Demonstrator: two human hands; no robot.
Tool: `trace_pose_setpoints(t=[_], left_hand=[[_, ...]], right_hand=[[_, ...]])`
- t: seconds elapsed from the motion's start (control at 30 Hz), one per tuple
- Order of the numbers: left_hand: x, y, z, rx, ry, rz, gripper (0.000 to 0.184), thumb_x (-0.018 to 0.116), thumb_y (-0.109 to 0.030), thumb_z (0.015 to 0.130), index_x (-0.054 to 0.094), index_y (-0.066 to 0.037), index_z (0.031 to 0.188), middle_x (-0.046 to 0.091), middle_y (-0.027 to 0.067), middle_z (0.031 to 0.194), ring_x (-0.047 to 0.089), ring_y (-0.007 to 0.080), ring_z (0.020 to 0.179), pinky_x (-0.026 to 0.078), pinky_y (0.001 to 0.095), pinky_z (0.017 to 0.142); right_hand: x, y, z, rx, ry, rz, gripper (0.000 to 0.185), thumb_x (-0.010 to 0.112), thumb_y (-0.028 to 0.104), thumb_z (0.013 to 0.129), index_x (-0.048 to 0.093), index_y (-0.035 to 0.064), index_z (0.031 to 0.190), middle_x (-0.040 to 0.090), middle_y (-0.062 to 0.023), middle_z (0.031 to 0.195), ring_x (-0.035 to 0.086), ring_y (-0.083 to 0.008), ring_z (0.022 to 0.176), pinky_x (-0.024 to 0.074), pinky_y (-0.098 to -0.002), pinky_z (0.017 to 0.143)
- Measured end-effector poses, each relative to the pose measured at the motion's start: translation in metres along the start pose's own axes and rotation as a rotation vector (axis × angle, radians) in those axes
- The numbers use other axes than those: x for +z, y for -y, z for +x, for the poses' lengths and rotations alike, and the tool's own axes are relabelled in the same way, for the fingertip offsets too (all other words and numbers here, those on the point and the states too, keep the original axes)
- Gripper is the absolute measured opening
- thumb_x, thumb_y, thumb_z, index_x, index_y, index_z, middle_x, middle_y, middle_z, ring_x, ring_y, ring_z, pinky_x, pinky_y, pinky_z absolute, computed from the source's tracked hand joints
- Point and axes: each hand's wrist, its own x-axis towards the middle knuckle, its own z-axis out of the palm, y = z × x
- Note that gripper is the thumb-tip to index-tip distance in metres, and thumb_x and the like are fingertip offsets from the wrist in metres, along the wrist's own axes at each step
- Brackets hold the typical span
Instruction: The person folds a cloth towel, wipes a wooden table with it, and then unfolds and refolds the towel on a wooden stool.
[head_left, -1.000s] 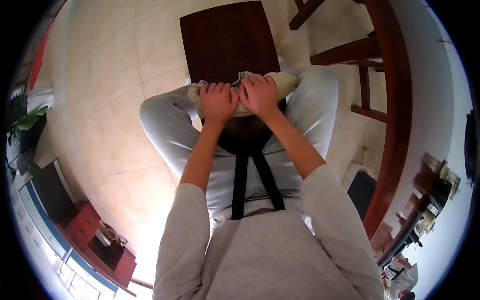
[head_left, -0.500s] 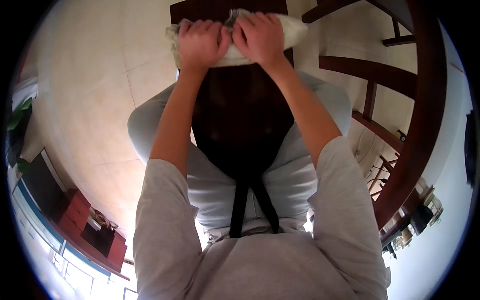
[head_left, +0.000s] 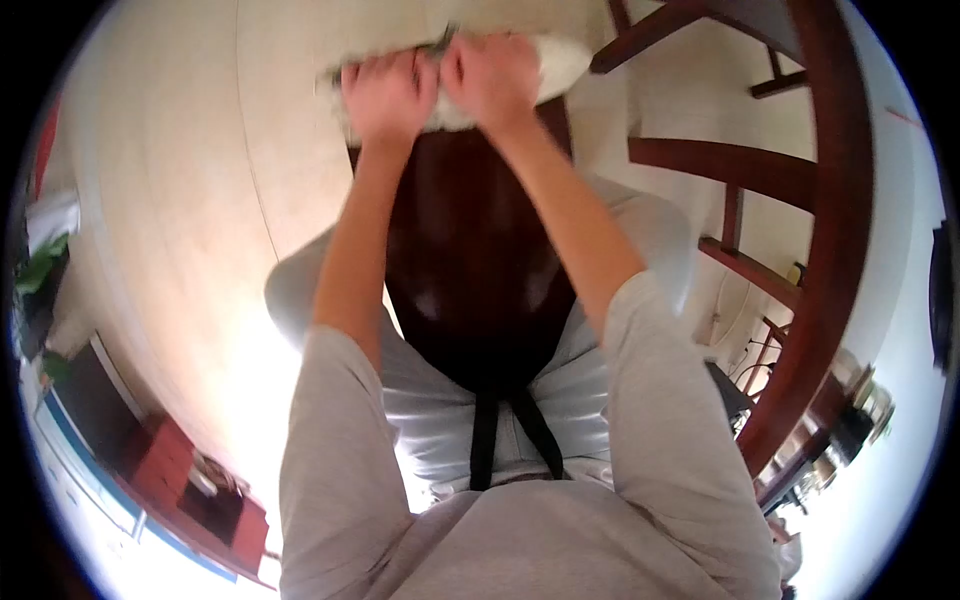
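Left hand [head_left: 385, 98] and right hand [head_left: 493, 80], both clenched on the pale cloth [head_left: 565, 65], have pushed it from near the lap to the far end of the dark board [head_left: 480, 210], a long forward stroke.

Head-worn view looks steeply down past the wearer's chest.

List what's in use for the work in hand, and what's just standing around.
In use:
- pale cloth, gripped by the left hand and right hand
- dark wooden board under it

Just around:
- wooden frame at right
- green plant
- red-brown cabinet
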Motion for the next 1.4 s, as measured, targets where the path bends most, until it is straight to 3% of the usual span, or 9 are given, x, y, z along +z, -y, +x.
trace_pose_setpoints(t=[0.2,0.47,0.57,0.67,0.73,0.83,0.87,1.1,1.4], left_hand=[[-0.035,-0.027,-0.084,0.070,0.151,-0.008,0.033,0.054,-0.034,0.091,0.074,-0.008,0.099,0.074,0.0100,0.109,0.067,0.0290,0.105,0.044,0.0501,0.102],[-0.088,-0.063,-0.190,0.115,0.141,-0.053,0.026,0.052,-0.022,0.092,0.066,-0.006,0.076,0.067,0.0141,0.080,0.063,0.0330,0.083,0.045,0.0500,0.092],[-0.090,-0.067,-0.207,0.068,0.248,-0.037,0.030,0.051,-0.023,0.093,0.067,-0.003,0.078,0.069,0.0167,0.084,0.065,0.0340,0.087,0.046,0.0516,0.090],[-0.095,-0.056,-0.187,0.094,0.434,0.038,0.036,0.050,-0.027,0.095,0.070,0.001,0.083,0.070,0.0215,0.086,0.067,0.0378,0.090,0.049,0.0551,0.087],[-0.100,-0.060,-0.177,-0.149,0.559,-0.110,0.045,0.047,-0.033,0.099,0.072,0.003,0.088,0.070,0.0269,0.090,0.067,0.0436,0.093,0.050,0.0571,0.086],[-0.078,-0.016,-0.148,0.178,0.602,-0.371,0.050,0.044,-0.040,0.101,0.073,0.000,0.092,0.069,0.0300,0.091,0.067,0.0467,0.094,0.051,0.0564,0.085],[-0.088,-0.016,-0.137,0.001,0.659,-0.418,0.047,0.043,-0.042,0.102,0.071,-0.004,0.100,0.070,0.0285,0.099,0.066,0.0465,0.099,0.050,0.0563,0.084],[-0.091,-0.038,-0.162,0.143,0.296,-0.150,0.031,0.051,-0.033,0.099,0.066,-0.006,0.104,0.068,0.0197,0.101,0.063,0.0413,0.099,0.050,0.0546,0.085],[-0.116,-0.075,-0.189,0.062,0.290,-0.067,0.032,0.049,-0.034,0.102,0.064,-0.007,0.097,0.068,0.0132,0.094,0.064,0.0348,0.094,0.046,0.0509,0.090]], right_hand=[[-0.040,0.026,-0.088,0.123,0.224,0.099,0.022,0.063,0.035,0.079,0.067,0.0149,0.075,0.068,-0.0073,0.080,0.065,-0.0294,0.086,0.0488,-0.0485,0.078],[-0.111,0.064,-0.187,0.087,-0.035,0.189,0.016,0.065,0.026,0.080,0.063,0.0121,0.071,0.062,-0.0058,0.071,0.062,-0.0286,0.075,0.0463,-0.0436,0.075],[-0.128,0.064,-0.192,0.074,0.132,0.148,0.020,0.063,0.029,0.083,0.068,0.0111,0.075,0.068,-0.0065,0.076,0.065,-0.0280,0.078,0.0491,-0.0423,0.078],[-0.145,0.074,-0.155,0.250,0.907,0.100,0.036,0.055,0.035,0.092,0.080,0.0095,0.100,0.076,-0.0156,0.100,0.073,-0.0295,0.095,0.0531,-0.0468,0.091],[-0.149,0.071,-0.137,0.279,0.968,0.140,0.036,0.056,0.036,0.091,0.079,0.0096,0.103,0.075,-0.0159,0.104,0.071,-0.0301,0.099,0.0525,-0.0482,0.092],[-0.151,0.051,-0.101,0.334,1.026,0.217,0.038,0.059,0.036,0.089,0.077,0.0097,0.108,0.073,-0.0163,0.111,0.069,-0.0309,0.105,0.0516,-0.0502,0.094],[-0.155,0.047,-0.091,0.347,1.035,0.246,0.039,0.059,0.037,0.088,0.077,0.0097,0.110,0.072,-0.0164,0.114,0.068,-0.0312,0.107,0.0513,-0.0509,0.094],[-0.142,0.036,-0.125,0.128,0.692,0.021,0.041,0.063,0.040,0.087,0.073,0.0113,0.115,0.066,-0.0153,0.120,0.059,-0.0358,0.116,0.0486,-0.0531,0.096],[-0.148,0.052,-0.213,0.036,-0.008,0.097,0.016,0.066,0.024,0.081,0.065,0.0094,0.075,0.063,-0.0073,0.079,0.059,-0.0272,0.083,0.0430,-0.0434,0.081]])
